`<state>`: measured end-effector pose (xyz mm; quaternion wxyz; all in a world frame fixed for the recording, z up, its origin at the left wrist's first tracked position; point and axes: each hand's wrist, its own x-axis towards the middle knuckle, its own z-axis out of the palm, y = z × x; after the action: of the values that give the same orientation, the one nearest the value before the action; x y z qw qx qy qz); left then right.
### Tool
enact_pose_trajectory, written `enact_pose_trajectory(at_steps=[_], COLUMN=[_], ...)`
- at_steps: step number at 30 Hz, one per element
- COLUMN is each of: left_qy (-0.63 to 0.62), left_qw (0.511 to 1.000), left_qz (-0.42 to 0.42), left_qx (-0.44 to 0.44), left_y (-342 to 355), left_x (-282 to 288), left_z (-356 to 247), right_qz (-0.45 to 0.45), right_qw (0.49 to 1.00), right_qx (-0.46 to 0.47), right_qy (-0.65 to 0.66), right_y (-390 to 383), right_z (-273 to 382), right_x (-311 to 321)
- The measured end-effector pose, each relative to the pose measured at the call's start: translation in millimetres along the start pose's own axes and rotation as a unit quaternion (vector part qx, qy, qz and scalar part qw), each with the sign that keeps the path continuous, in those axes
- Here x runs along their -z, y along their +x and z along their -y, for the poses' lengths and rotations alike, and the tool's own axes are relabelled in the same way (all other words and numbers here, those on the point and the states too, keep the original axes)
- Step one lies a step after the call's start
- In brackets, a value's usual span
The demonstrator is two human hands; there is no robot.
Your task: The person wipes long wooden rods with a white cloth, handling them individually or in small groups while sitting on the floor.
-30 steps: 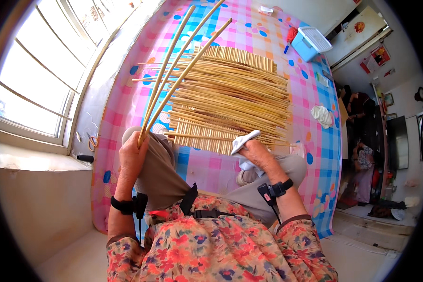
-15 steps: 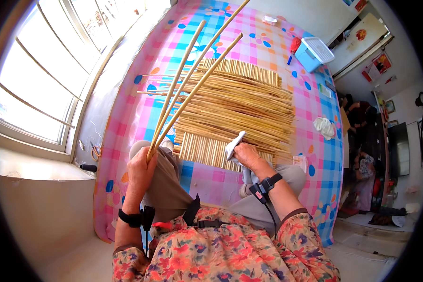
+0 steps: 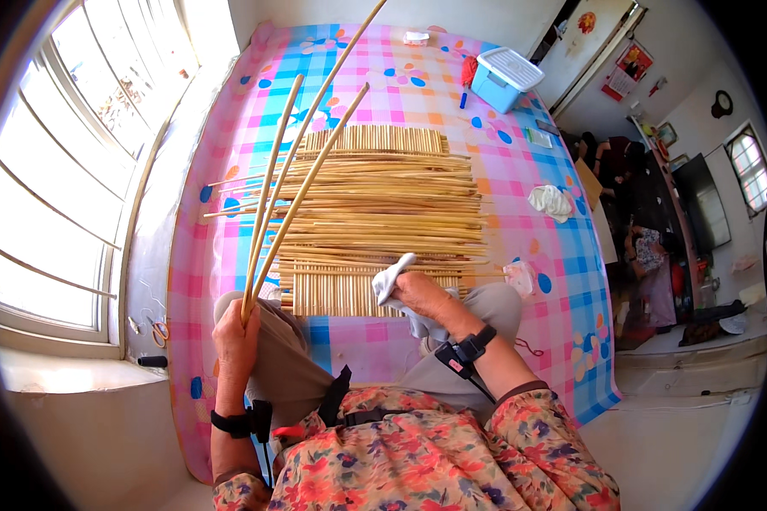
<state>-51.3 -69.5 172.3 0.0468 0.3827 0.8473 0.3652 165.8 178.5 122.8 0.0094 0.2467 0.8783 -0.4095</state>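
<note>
My left hand (image 3: 235,342) is closed round the lower ends of three long pale stalks (image 3: 249,300), which fan upward and away from me. In my right hand (image 3: 424,298) a white cloth (image 3: 389,279) is bunched, its end sticking out past the fingers. That hand is over the near edge of a mat of short, closely set stalks (image 3: 332,291), right of its middle. Many loose long stalks (image 3: 383,204) lie crosswise over the mat, some poking out at the left. The far end of the mat (image 3: 379,139) shows beyond them.
A checked sheet (image 3: 520,341) covers the surface around me. Far right stands a blue lidded box (image 3: 501,81); nearer lie a crumpled white cloth (image 3: 550,203) and a pink-white packet (image 3: 520,278). Scissors (image 3: 158,332) rest on the left sill by the window. Two people (image 3: 648,247) are at far right.
The view has shifted, so the mat and box appear further left. My left hand still grips the three stalks, my right hand the cloth, with little visible movement over the mat.
</note>
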Motion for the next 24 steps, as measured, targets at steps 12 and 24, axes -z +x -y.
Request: enact_pose_trajectory(at_steps=[12, 24], left_qy=[0.104, -0.127], left_qw=[0.988, 0.941], left_qz=[0.09, 0.306], left_qx=[-0.064, 0.063], left_y=[5, 18], left_x=[-13, -66], left_z=[-31, -37], right_qz=[-0.456, -0.728], right_qw=[0.687, 0.529], right_qx=[-0.014, 0.026], right_qy=[0.566, 0.435], right_y=[-105, -244], right_z=[-26, -32], right_x=[90, 192])
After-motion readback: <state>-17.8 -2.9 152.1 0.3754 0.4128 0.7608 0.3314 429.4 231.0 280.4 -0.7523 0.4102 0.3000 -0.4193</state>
